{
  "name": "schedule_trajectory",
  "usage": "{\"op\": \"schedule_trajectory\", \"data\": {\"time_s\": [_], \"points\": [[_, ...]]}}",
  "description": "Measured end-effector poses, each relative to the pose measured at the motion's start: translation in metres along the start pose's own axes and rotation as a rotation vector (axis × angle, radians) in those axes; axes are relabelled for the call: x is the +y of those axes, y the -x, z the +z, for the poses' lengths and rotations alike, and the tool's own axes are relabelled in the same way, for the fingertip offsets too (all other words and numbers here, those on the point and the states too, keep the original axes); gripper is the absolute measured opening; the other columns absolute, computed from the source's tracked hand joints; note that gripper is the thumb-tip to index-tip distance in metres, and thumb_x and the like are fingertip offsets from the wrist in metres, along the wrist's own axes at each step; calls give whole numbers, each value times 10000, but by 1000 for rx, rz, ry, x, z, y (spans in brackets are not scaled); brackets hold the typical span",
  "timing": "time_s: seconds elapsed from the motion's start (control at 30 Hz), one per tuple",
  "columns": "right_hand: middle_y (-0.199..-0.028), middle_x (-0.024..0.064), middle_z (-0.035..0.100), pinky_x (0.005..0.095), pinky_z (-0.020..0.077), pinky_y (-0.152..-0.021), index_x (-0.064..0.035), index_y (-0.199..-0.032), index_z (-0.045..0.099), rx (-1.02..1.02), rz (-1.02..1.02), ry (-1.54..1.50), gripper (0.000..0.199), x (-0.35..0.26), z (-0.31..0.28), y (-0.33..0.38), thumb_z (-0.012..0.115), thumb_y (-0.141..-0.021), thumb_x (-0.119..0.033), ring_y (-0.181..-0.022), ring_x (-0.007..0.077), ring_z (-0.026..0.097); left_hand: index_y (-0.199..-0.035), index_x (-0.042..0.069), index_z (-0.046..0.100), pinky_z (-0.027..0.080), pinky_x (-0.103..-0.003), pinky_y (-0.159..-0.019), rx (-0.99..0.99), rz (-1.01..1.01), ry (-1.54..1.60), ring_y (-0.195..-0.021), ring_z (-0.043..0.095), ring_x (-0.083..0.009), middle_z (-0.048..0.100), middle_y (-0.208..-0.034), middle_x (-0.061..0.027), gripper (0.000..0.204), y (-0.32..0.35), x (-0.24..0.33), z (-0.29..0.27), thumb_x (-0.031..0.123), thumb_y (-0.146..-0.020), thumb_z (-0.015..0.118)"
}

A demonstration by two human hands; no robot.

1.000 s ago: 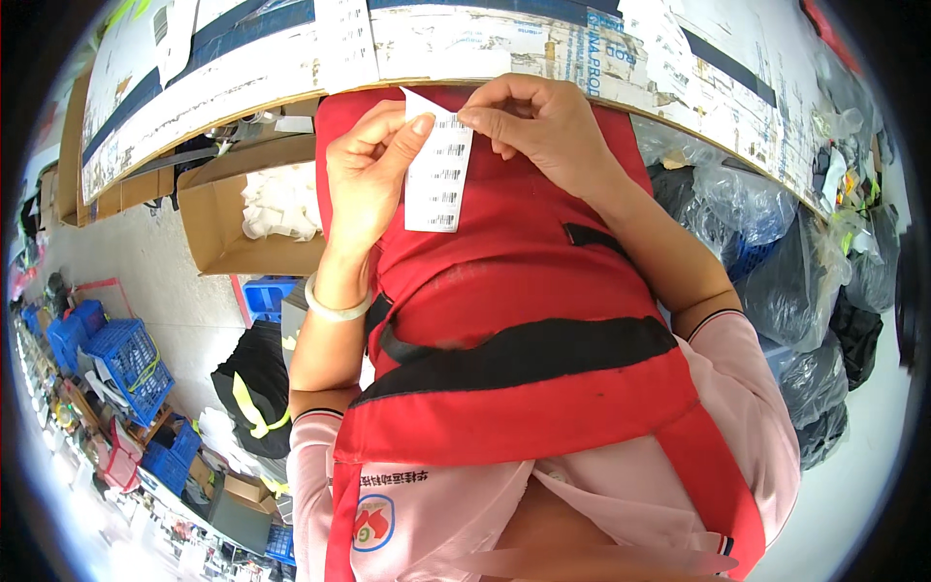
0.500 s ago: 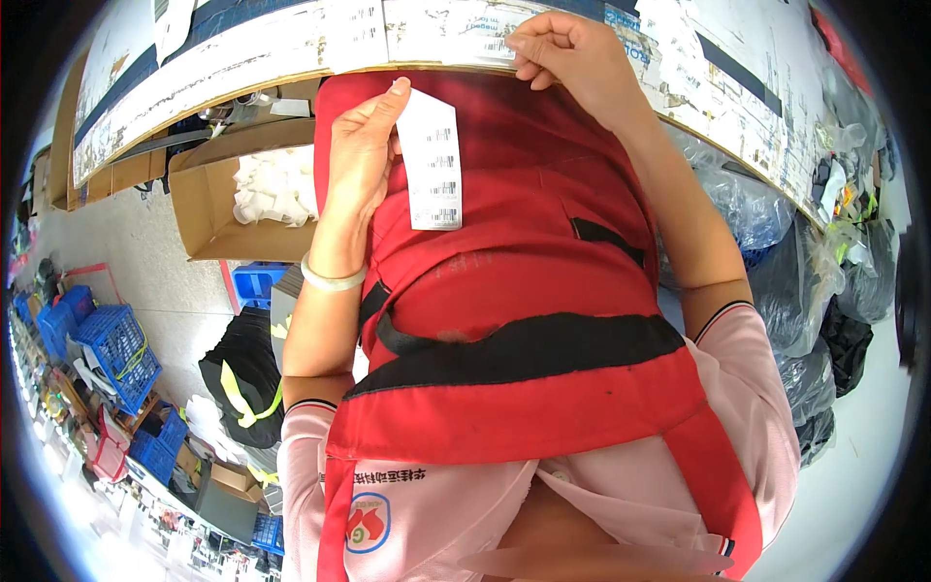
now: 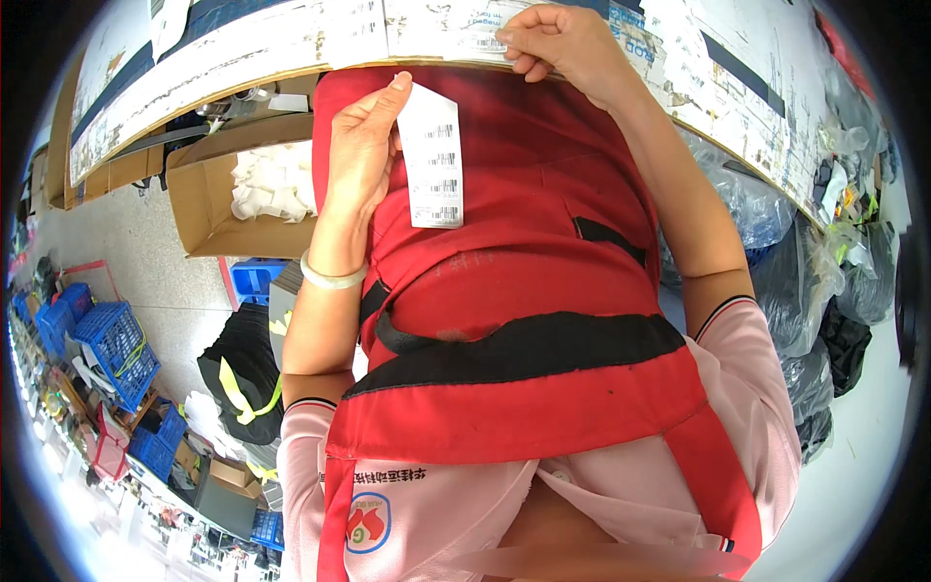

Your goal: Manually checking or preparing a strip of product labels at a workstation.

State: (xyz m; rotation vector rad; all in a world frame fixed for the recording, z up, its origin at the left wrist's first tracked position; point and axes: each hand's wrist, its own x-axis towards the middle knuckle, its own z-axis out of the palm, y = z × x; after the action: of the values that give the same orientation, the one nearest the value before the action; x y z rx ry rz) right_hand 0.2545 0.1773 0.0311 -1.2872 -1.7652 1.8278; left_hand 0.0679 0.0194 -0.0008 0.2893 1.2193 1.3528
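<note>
My left hand point(image 3: 367, 131) is closed on a strip of white barcode labels point(image 3: 433, 175). Thumb and fingers pinch its upper end, and the strip hangs down in front of my red apron point(image 3: 543, 233). At the near edge of the worktable, my right hand point(image 3: 567, 48) has thumb and forefinger pinched together at the end of a small barcode label point(image 3: 488, 42). The other fingers of that hand curl beneath. How much of the small label lies between the fingertips is hidden.
The worn white worktable point(image 3: 242, 87) runs across the top. Below its left part stands an open carton point(image 3: 208, 209) with crumpled white pieces. Blue plastic crates point(image 3: 116, 354) and a black bundle point(image 3: 238, 373) lie at left. Filled plastic bags point(image 3: 786, 281) crowd the right.
My right hand has shifted slightly left and up along the table edge, with the small label near its fingertips. My left hand keeps its grip on the strip, almost still.
</note>
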Motion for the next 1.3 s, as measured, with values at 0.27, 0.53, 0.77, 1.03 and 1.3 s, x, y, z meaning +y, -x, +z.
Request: {"op": "schedule_trajectory", "data": {"time_s": [0.27,0.53,0.77,1.03,1.3], "points": [[-730,98,642,233,512,-502,53,-876,637,-32,6,-16,155,1,-2,-2,639,-878,-102,-582,129,609,-846,27,685,388,-178,-487,6,-2,-10,-556,513,-33,644,-724,2,235,2,0,4,237,-925,616],[-718,103,636,231,506,-497,69,-872,631,-22,-17,59,178,-7,2,2,622,-879,-108,-572,129,605,-832,30,687,389,-180,-482,0,0,-7,-554,520,-36,645,-713,-5,237,0,-2,2,241,-920,623],[-712,100,634,229,498,-496,72,-868,628,-8,0,151,178,-13,5,3,606,-885,-104,-568,126,601,-832,27,681,390,-180,-481,30,-7,-16,-553,524,-37,646,-715,-8,241,1,0,6,243,-921,621],[-779,5,616,193,490,-612,-34,-964,641,51,-167,89,194,5,-14,33,583,-933,-217,-655,56,570,-836,44,675,414,-190,-511,8,-5,10,-585,559,-51,643,-716,-3,225,1,-2,5,229,-936,596],[-656,-9,618,251,477,-583,-41,-825,652,649,-150,383,228,60,-162,82,727,-808,-256,-621,97,599,-934,13,675,539,-247,-639,-47,5,-7,-698,664,-135,695,-830,-76,230,4,9,0,219,-945,572]]}}
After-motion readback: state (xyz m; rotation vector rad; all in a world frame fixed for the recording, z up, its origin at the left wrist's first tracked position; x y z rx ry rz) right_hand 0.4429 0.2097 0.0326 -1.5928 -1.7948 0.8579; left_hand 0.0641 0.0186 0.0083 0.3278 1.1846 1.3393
